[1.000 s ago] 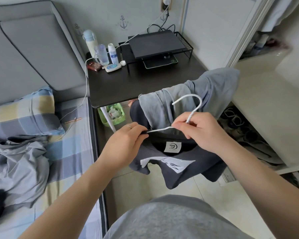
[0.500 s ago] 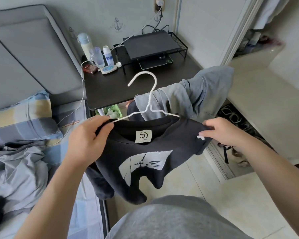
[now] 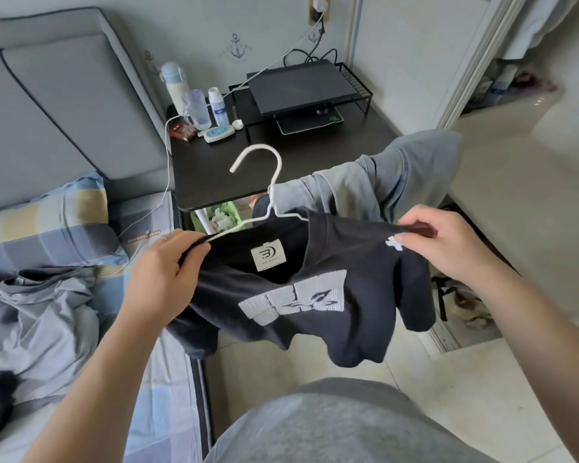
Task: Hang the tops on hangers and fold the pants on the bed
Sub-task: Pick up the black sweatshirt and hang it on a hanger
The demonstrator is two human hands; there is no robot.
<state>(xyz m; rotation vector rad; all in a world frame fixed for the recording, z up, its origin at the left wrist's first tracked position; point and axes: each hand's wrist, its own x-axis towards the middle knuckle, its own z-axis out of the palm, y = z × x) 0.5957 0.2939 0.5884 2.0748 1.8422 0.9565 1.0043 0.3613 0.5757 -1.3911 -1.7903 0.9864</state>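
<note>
Centre: black top on white hanger. At 9 o'clock left hand pinches collar plus hanger arm; at 3 o'clock right hand pinches shoulder. Risk: we release with left shoulder unseated, top slides off.

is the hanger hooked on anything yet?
No, the white hanger has its hook free in the air while left hand and right hand grip the dark top.
</note>
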